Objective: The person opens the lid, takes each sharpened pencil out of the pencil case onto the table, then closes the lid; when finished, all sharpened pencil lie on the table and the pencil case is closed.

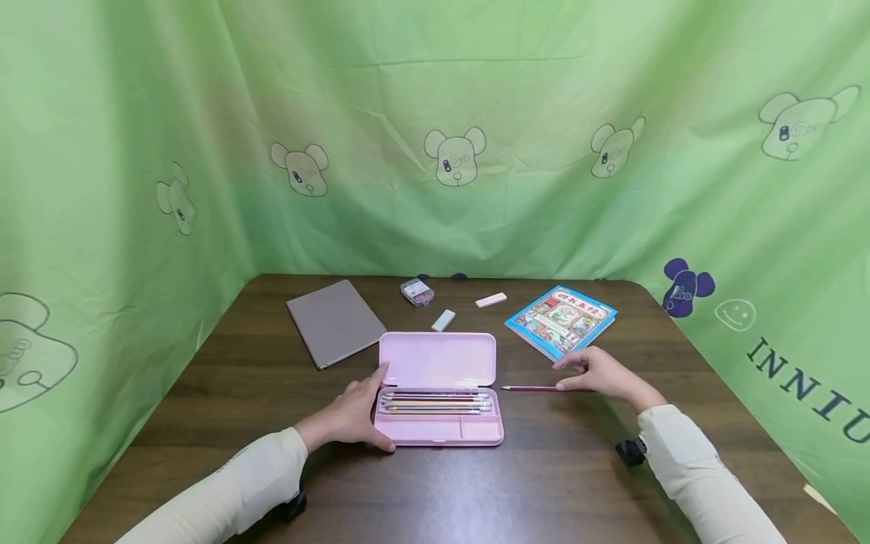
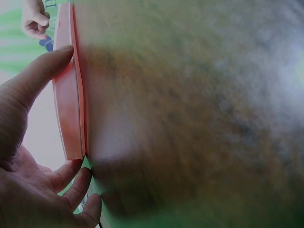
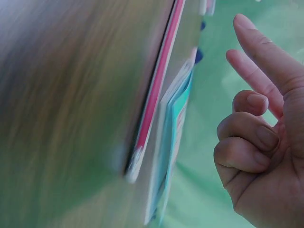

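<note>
A pink pencil case [image 1: 438,431] lies with its lid [image 1: 438,359] raised, several pencils [image 1: 435,403] side by side in its long compartment. My left hand [image 1: 353,412] holds its left end, the thumb [image 2: 57,61] on the front edge and the fingers along the short side. To the right of the case, a dark red pencil [image 1: 530,388] lies on the table, its sharpened tip towards the case. Over its other end is my right hand [image 1: 598,374]. In the right wrist view that hand [image 3: 266,128] stands apart from the pencil [image 3: 159,80], two fingers extended and the others curled, holding nothing.
Behind the case are a white block [image 1: 443,320], a pink-and-white block [image 1: 491,300] and a small clear box [image 1: 417,292]. A grey notebook [image 1: 336,323] lies at the back left, a blue-edged picture book [image 1: 561,321] at the back right. Green cloth [image 1: 381,219] hangs around the table.
</note>
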A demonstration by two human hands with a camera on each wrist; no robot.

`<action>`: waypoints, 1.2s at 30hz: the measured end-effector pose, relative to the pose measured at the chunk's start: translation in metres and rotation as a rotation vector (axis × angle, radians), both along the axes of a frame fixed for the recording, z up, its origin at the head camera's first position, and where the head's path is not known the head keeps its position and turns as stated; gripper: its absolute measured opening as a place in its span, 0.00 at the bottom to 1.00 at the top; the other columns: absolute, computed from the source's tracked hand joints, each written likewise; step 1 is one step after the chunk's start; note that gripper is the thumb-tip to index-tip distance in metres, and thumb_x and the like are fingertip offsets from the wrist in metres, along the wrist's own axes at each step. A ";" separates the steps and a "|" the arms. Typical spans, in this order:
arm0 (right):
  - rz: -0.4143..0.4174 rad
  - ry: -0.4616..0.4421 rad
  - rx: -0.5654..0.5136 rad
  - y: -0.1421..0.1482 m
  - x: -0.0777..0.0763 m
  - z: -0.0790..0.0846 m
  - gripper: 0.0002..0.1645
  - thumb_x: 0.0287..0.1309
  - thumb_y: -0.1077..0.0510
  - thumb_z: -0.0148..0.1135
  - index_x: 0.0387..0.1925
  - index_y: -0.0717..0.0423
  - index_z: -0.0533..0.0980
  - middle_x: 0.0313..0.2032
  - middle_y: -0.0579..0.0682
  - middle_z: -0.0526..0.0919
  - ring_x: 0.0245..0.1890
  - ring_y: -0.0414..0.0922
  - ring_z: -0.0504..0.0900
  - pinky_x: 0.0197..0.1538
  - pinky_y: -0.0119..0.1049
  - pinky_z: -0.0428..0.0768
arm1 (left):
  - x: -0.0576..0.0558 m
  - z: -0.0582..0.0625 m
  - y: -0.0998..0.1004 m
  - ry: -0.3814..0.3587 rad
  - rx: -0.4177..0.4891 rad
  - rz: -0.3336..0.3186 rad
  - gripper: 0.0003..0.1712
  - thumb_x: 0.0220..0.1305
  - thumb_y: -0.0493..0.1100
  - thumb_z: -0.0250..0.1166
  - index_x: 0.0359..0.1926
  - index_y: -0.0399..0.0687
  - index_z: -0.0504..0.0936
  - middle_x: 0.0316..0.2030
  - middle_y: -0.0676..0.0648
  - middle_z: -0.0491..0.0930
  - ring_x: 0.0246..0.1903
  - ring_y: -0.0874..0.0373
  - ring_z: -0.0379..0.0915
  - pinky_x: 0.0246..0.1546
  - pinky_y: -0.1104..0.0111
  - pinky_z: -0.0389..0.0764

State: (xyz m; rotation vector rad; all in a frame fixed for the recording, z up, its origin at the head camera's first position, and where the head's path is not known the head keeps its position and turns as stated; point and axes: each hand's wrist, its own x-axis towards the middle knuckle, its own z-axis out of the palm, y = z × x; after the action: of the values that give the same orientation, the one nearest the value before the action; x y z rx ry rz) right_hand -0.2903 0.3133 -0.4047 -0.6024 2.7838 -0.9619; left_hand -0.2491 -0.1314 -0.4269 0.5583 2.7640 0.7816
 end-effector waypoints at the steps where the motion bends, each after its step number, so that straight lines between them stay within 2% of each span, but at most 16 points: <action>1: 0.017 0.004 -0.002 -0.004 0.000 0.000 0.25 0.45 0.50 0.71 0.41 0.62 0.80 0.27 0.53 0.81 0.22 0.32 0.64 0.28 0.28 0.67 | 0.000 0.000 0.001 0.000 0.000 -0.001 0.76 0.27 0.59 0.79 0.72 0.45 0.42 0.67 0.41 0.58 0.56 0.44 0.59 0.52 0.47 0.66; 7: 0.110 0.020 -0.006 -0.026 -0.002 -0.003 0.23 0.45 0.50 0.71 0.40 0.61 0.81 0.26 0.47 0.79 0.22 0.33 0.64 0.29 0.28 0.66 | 0.000 -0.001 0.003 -0.006 0.002 -0.007 0.76 0.27 0.59 0.79 0.72 0.45 0.42 0.67 0.42 0.58 0.55 0.45 0.59 0.52 0.48 0.66; 11: 0.149 -0.006 -0.026 -0.041 -0.004 -0.004 0.22 0.45 0.50 0.71 0.40 0.60 0.81 0.20 0.42 0.68 0.21 0.33 0.63 0.28 0.28 0.65 | 0.000 0.001 0.004 -0.011 0.008 -0.006 0.76 0.27 0.59 0.79 0.72 0.45 0.42 0.67 0.42 0.58 0.55 0.45 0.59 0.52 0.48 0.65; 20: 0.225 -0.025 -0.044 -0.074 -0.008 -0.007 0.16 0.46 0.54 0.71 0.38 0.56 0.82 0.17 0.40 0.62 0.19 0.34 0.60 0.25 0.28 0.61 | -0.002 0.000 0.003 -0.009 -0.004 -0.005 0.76 0.27 0.59 0.79 0.72 0.46 0.41 0.68 0.42 0.57 0.55 0.45 0.59 0.52 0.49 0.65; 25: 0.301 -0.044 -0.025 -0.096 -0.007 -0.010 0.14 0.46 0.54 0.70 0.37 0.55 0.83 0.16 0.38 0.61 0.18 0.32 0.59 0.24 0.26 0.60 | -0.002 -0.001 0.003 -0.013 -0.007 -0.003 0.76 0.27 0.59 0.79 0.72 0.46 0.41 0.68 0.42 0.56 0.56 0.45 0.59 0.53 0.48 0.65; 30: 0.345 -0.035 0.078 -0.117 -0.004 -0.009 0.13 0.47 0.53 0.70 0.35 0.55 0.83 0.17 0.38 0.70 0.19 0.32 0.63 0.25 0.26 0.64 | -0.002 -0.002 0.002 -0.015 -0.011 -0.003 0.76 0.27 0.60 0.79 0.72 0.46 0.41 0.69 0.41 0.55 0.56 0.44 0.59 0.53 0.49 0.65; 33: 0.325 0.003 0.174 -0.125 -0.003 -0.009 0.10 0.46 0.52 0.70 0.31 0.52 0.83 0.20 0.37 0.75 0.21 0.32 0.66 0.27 0.27 0.67 | -0.002 -0.001 0.002 -0.015 -0.010 0.000 0.76 0.28 0.60 0.79 0.72 0.46 0.41 0.69 0.40 0.55 0.58 0.43 0.58 0.54 0.49 0.65; 36: 0.309 0.033 0.227 -0.131 -0.003 -0.010 0.08 0.45 0.52 0.71 0.28 0.50 0.82 0.19 0.37 0.74 0.21 0.33 0.67 0.26 0.28 0.67 | -0.001 0.000 0.001 -0.018 -0.010 0.003 0.76 0.28 0.60 0.79 0.72 0.46 0.41 0.69 0.40 0.55 0.58 0.43 0.58 0.55 0.48 0.64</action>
State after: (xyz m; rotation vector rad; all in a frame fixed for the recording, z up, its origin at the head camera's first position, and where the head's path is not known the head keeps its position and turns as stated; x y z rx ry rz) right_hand -0.2931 0.1826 -0.4146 -0.9801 2.6645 -0.5705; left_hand -0.2498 -0.1306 -0.4270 0.5423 2.7517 0.7700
